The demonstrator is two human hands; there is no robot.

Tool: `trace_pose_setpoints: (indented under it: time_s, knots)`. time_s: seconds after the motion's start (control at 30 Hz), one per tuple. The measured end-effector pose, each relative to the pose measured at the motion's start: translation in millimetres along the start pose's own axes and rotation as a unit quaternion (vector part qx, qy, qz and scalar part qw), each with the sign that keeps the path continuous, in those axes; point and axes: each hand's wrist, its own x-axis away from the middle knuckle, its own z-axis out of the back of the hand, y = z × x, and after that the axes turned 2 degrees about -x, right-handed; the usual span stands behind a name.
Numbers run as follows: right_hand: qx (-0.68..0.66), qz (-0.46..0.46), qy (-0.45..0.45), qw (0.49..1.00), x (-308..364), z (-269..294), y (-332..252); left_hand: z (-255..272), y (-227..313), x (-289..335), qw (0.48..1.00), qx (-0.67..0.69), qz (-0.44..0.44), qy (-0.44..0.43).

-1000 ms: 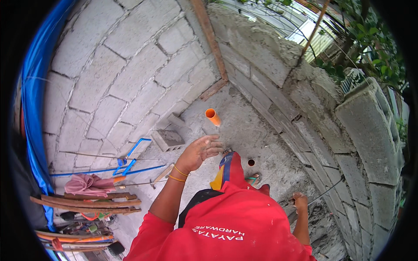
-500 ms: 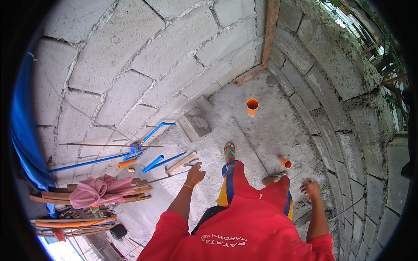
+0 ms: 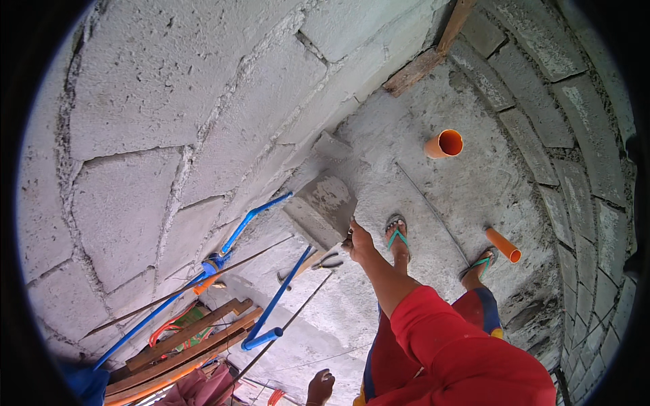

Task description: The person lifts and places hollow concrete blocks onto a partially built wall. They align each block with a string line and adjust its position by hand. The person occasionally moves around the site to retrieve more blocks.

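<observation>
My right hand (image 3: 359, 241), its arm reaching across to the left, grips the near right edge of a grey concrete block (image 3: 332, 199) by the block wall. The block sits tilted; I cannot tell whether it has left the floor. My left hand (image 3: 320, 388) hangs low at the bottom edge with curled fingers. Whether it holds anything small is unclear. Beside the block lie a hammer with a wooden handle (image 3: 309, 262), partly hidden by the block and a pipe, and pliers (image 3: 329, 262). A short blue pipe (image 3: 263, 338) lies nearer me.
An orange pipe stub (image 3: 445, 144) rises from the concrete floor, with another orange pipe (image 3: 503, 245) by the right wall. A bent blue pipe (image 3: 247, 227) runs along the left wall (image 3: 128, 189). Wooden planks (image 3: 186, 331) and a pink cloth (image 3: 196, 389) are at lower left.
My right hand has crossed from the right side to the block and taken hold of it. My left hand has drawn back from beside the hammer. The view has shifted and come closer.
</observation>
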Motion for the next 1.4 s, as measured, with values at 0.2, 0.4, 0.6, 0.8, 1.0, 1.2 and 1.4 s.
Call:
trace_pose_setpoints:
  time_s: [0.2,0.4,0.6,0.8,1.0,1.2,1.4]
  knots:
    - [-0.215,0.005,-0.019,0.976,-45.0,-16.1,34.6,-34.1,-94.5,18.9,0.997,0.03,0.047,-0.056]
    - [-0.264,-0.011,-0.081,0.961,-49.3,-18.1,25.4,-44.1,-60.6,0.8,0.989,0.134,0.016,-0.061]
    - [-0.188,0.027,-0.012,0.982,-16.7,-15.4,-5.9,-30.3,-30.9,-15.5,0.983,0.167,0.005,-0.08]
    - [-0.067,0.062,0.166,0.982,150.0,74.5,-81.5,2.8,24.5,-58.3,0.986,0.017,-0.111,-0.123]
    - [0.33,0.189,0.308,0.872,359.7,171.6,-142.0,2.8,183.7,-87.1,0.912,-0.086,-0.395,-0.066]
    - [0.631,0.212,0.331,0.669,560.2,264.8,-181.1,-59.6,419.8,17.8,0.812,-0.021,-0.578,-0.082]
    - [0.808,0.176,0.253,0.502,760.1,300.7,-192.8,-191.1,626.2,130.8,0.789,0.026,-0.575,-0.215]
